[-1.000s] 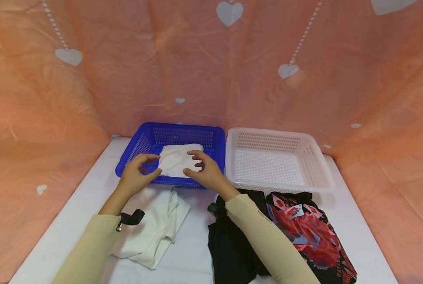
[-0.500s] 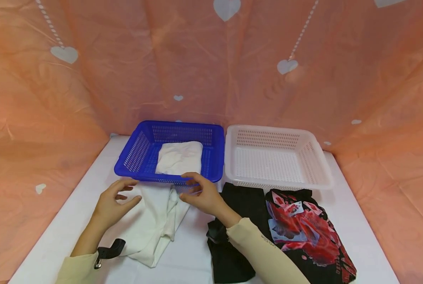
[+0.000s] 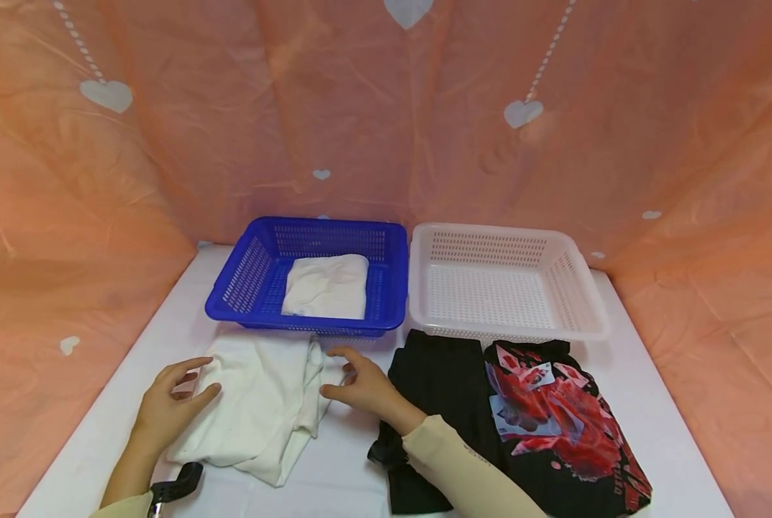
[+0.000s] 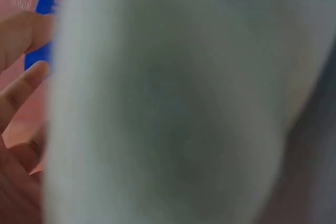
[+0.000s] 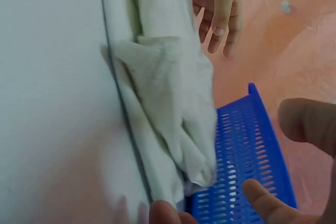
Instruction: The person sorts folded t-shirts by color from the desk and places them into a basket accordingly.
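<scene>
A white garment (image 3: 256, 403) lies loosely folded in front of the blue basket (image 3: 230, 315). At its left edge is my left hand (image 3: 165, 406), fingers and thumb spread apart with nothing held. My right hand (image 3: 362, 385) stands at the garment's right edge, fingers parted and likewise holding nothing; whether it touches the cloth I cannot tell. Inside the basket rests a folded white cloth (image 3: 326, 288). The left wrist view is mostly filled by blurred pale cloth (image 4: 168, 103), while the right wrist view shows the garment (image 5: 168, 77) between the hands.
A white basket (image 3: 509, 332) stands right of the blue one. Black clothing (image 3: 447, 381) and a black garment with a red print (image 3: 573, 432) lie at the right, the black clothing partly under my right forearm. An orange curtain with hearts (image 3: 360, 108) surrounds the table (image 3: 347, 460).
Both hands have come back from the blue basket toward the loosely folded white garment, the left one moving down and left. The cloth in the basket has stayed there.
</scene>
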Demonstrator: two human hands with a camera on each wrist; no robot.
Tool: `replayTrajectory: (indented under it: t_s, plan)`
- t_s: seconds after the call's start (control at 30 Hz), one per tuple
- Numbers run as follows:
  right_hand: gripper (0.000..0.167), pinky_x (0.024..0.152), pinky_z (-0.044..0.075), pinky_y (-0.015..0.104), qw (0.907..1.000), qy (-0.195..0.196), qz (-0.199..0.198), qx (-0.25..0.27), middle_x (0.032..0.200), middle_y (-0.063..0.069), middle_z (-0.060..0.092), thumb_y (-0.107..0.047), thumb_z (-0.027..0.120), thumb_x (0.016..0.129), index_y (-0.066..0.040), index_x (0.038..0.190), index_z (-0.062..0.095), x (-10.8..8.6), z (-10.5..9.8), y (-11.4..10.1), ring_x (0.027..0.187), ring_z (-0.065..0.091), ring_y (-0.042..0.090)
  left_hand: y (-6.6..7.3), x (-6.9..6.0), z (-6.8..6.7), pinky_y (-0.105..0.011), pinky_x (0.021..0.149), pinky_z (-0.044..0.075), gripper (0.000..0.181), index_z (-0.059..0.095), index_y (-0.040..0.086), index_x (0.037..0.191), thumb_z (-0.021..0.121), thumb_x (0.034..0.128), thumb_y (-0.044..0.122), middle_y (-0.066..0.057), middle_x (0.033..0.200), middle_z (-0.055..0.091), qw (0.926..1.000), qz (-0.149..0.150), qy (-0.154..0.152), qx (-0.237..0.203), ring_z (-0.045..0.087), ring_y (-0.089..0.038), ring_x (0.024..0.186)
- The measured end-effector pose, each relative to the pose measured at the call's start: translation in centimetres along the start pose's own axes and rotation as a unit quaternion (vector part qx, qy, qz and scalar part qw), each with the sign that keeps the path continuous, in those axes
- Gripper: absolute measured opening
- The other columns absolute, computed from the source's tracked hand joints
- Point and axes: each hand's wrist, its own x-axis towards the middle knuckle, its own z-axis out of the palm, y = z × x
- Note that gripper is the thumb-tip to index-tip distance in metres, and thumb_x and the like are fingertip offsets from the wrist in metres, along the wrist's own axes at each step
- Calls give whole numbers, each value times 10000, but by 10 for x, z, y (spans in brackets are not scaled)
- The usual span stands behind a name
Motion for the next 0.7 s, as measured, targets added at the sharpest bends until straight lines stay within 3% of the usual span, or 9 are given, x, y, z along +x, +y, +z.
replayTrajectory:
  t_s: [0.1,0.2,0.33,0.43,0.53,0.7]
  plan:
    - [608,694,459,270,9995,135,83,-287,1081,150,621,-302,762,772,-186,1326,541,1,4,3,895,562,184,-6,1,1,-1,724,403,485,615,32,1222,789,787,159,-172,1214,533,9993,-185,-272,-157,414,243,893]
    - [603,659,419,258,9984,295,90,-475,974,132,595,-285,770,751,-171,1303,557,1,8,4,817,500,145,-10,1,1,3,738,387,515,592,36,1254,782,802,195,-258,1260,514,9976,-377,-557,-191,421,213,907]
    - [589,651,393,245,9985,328,-4,-428,895,115,576,-238,779,733,-148,1276,568,1,14,5,786,469,133,-12,3,3,-59,740,386,554,560,72,1299,762,824,274,-284,1290,528,9937,-624,-924,84,569,-98,1032]
    - [563,635,401,217,9996,225,-123,-135,850,109,583,-180,782,737,-128,1257,572,3,19,5,751,481,115,-11,3,3,-189,779,407,599,525,98,1336,748,832,333,-300,1338,508,9891,-826,-1197,209,545,-361,1120]
    - [545,594,414,179,9992,54,-145,371,806,67,561,-108,775,745,-112,1251,571,6,26,6,698,497,68,-9,4,4,-321,819,409,637,491,120,1366,740,834,368,-302,1393,464,9852,-982,-1391,200,502,-405,1170]
    - [558,558,424,165,9961,-193,-197,838,769,8,554,-73,764,755,-134,1273,565,12,37,8,640,495,35,-6,2,5,-382,806,424,676,455,134,1387,744,827,378,-297,1338,501,9827,-982,-1558,204,517,-381,1115]
